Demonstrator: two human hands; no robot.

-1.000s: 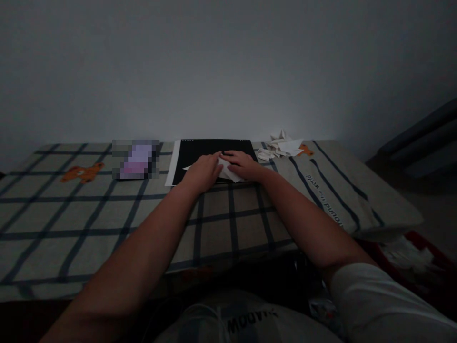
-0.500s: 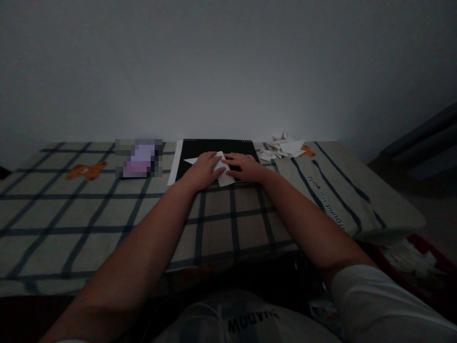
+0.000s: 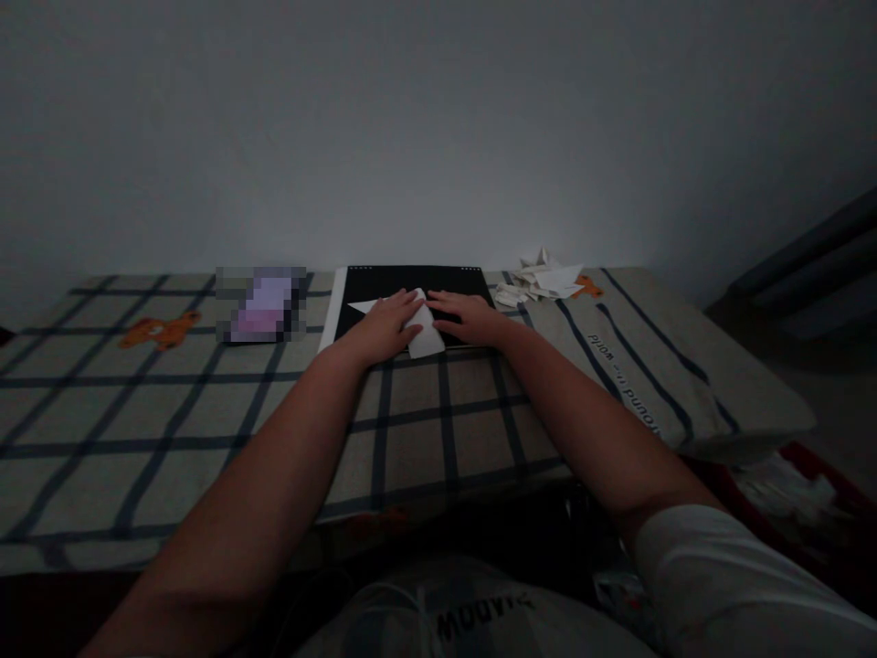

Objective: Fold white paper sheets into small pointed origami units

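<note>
A folded white sheet of paper point(image 3: 426, 338) lies on a flat black pad point(image 3: 411, 277), with one pointed corner sticking out to the left. Across its left part rests my left hand point(image 3: 385, 327), palm down, fingers stretched out over the paper and hiding some of it. My right hand point(image 3: 472, 320) lies at the sheet's right side, fingers apart. Its fingertips are at the paper's right edge; whether they press on it I cannot tell.
Folded white paper pieces point(image 3: 544, 277) sit in a heap right of the pad. To the left lies a blurred phone point(image 3: 264, 306). A checked cloth point(image 3: 438, 411) covers the table, which meets a grey wall point(image 3: 438, 137). Low at the right is a red container point(image 3: 850, 498) with pale scraps.
My right hand has drawn slightly off the paper toward its right edge, so more of the sheet shows. My left hand still lies on it. The view has shifted a little.
</note>
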